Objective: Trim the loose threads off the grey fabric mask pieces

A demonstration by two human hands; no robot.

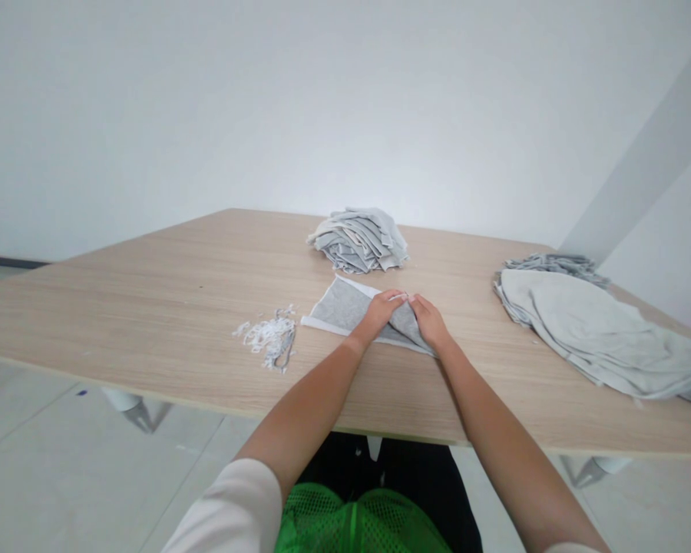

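A grey fabric piece [341,304] with white edges lies on the table in front of me. My left hand [381,311] pinches its upper edge near the middle. Close beside it, my right hand [428,319] grips the same edge, and the cloth folds up between the two hands. The fingertips nearly meet, and the hands partly cover the right half of the fabric. Left of the cloth lies a small heap of white and grey thread scraps [270,336].
Behind the cloth stands a pile of folded grey fabric pieces [360,240]. A larger stack of pale grey fabric [604,326] spreads along the right side of the wooden table [150,307]. A white wall [299,100] rises behind the table's far edge.
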